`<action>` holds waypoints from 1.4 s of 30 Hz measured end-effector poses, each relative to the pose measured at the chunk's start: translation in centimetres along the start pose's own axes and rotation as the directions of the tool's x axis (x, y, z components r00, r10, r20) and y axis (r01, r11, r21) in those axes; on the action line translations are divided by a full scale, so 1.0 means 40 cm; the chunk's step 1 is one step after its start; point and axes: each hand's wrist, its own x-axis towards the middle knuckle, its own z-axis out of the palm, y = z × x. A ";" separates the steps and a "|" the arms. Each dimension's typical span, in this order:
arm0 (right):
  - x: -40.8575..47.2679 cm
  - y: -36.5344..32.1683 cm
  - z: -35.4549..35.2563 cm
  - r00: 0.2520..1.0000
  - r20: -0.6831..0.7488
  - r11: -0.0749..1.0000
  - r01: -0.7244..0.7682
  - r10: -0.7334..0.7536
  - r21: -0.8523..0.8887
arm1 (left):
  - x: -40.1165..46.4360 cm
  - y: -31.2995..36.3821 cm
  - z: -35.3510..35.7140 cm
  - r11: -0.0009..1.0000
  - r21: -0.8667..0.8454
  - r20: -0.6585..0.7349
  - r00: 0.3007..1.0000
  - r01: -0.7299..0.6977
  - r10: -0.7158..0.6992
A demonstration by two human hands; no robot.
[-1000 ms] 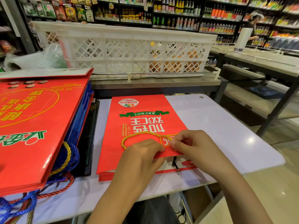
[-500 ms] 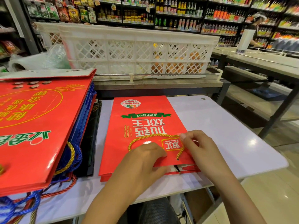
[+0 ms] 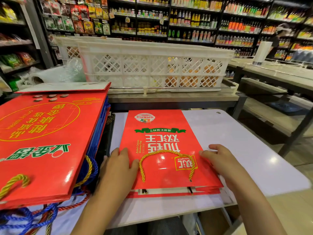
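The flat red paper bag point(image 3: 152, 168), lengthwise ahead, is flanked evenly by left hand point(image 3: 118, 165) and right hand point(image 3: 218, 160), seemingly pressed flat-fingered.

Under my hands, red paper bag point(image 3: 162, 146) with white lettering, green banner, yellow cord handle point(image 3: 166, 162); white table point(image 3: 245, 150); white lattice crate point(image 3: 152, 65); red-and-blue bag stack point(image 3: 44, 141).
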 end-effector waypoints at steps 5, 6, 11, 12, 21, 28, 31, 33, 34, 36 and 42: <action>0.001 -0.001 -0.026 0.989 0.132 0.995 -0.072 0.062 0.071 | -0.012 0.009 -0.028 0.996 -0.085 -0.005 0.999 -0.041 0.041; -0.001 0.001 -0.028 0.991 0.126 0.995 -0.060 0.050 0.075 | -0.017 0.015 -0.036 0.992 -0.122 -0.018 0.999 -0.045 0.044; -0.014 -0.004 -0.054 0.997 0.080 0.982 -0.009 -0.006 0.186 | -0.021 0.012 -0.063 0.920 -0.392 -0.013 1.000 0.007 -0.013; -0.021 -0.008 -0.068 0.997 0.078 0.980 -0.001 -0.015 0.197 | -0.023 0.009 -0.065 0.888 -0.461 -0.013 1.000 0.010 -0.018; -0.033 -0.079 -0.126 0.990 0.095 0.810 0.027 -0.102 0.585 | -0.154 0.036 -0.106 0.729 -0.500 0.007 0.839 -0.468 0.544; -0.113 -0.162 -0.106 0.912 0.038 0.697 0.285 -0.408 0.659 | -0.184 0.054 -0.166 0.717 0.000 -0.401 0.657 -0.697 0.639; -0.113 -0.177 -0.092 0.837 -0.150 0.733 0.537 -0.527 0.417 | -0.167 0.070 -0.238 0.732 -0.029 -0.554 0.621 -0.680 0.555; -0.101 -0.186 -0.081 0.753 -0.215 0.735 0.656 -0.622 0.172 | -0.152 0.084 -0.289 0.761 -0.043 -0.615 0.618 -0.647 0.491; -0.092 -0.189 -0.078 0.714 -0.210 0.722 0.690 -0.667 0.050 | -0.143 0.090 -0.312 0.772 -0.048 -0.636 0.615 -0.634 0.465; -0.075 -0.207 -0.083 0.637 -0.187 0.661 0.740 -0.748 -0.122 | -0.127 0.102 -0.368 0.775 -0.089 -0.671 0.612 -0.626 0.418; -0.038 -0.288 -0.117 0.606 -0.167 0.628 0.749 -0.778 -0.208 | -0.058 0.090 -0.528 0.695 -0.347 -0.636 0.703 -0.629 0.319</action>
